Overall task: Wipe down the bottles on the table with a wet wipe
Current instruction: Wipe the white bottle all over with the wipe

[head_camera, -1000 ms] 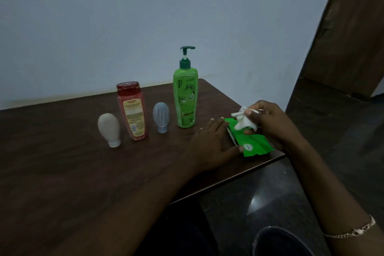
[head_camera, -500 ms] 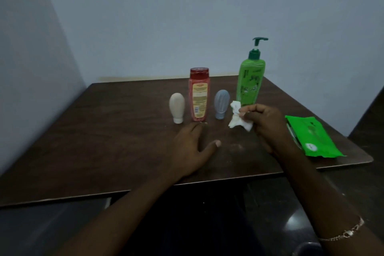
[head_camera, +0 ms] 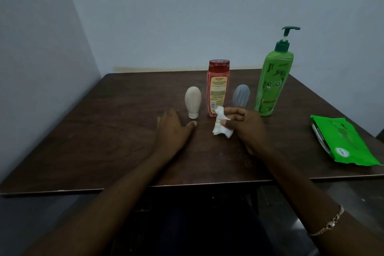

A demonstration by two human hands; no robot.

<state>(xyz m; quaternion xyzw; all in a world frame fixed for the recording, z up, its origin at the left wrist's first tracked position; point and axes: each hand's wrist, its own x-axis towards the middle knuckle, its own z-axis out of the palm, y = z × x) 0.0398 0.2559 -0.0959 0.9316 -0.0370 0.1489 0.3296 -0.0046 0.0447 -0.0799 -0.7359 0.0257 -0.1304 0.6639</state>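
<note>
Several bottles stand in a row on the dark wooden table [head_camera: 104, 131]: a small beige squeeze bottle [head_camera: 192, 101] on its cap, a red bottle [head_camera: 218, 87] with a label, a small grey-blue squeeze bottle [head_camera: 241, 95], and a tall green pump bottle [head_camera: 273, 81]. My right hand [head_camera: 248, 129] pinches a crumpled white wet wipe [head_camera: 221, 125] just in front of the red bottle, hiding the grey-blue bottle's base. My left hand [head_camera: 172, 131] lies flat on the table, fingers apart, just in front and left of the beige bottle, holding nothing.
A green pack of wet wipes [head_camera: 342, 143] lies near the table's right edge. The table stands in a corner, with walls behind and to the left. A bracelet [head_camera: 330, 224] is on my right wrist.
My right hand carried the wipe from the green pack leftward to the front of the red bottle. My left hand left the pack and now rests near the beige bottle.
</note>
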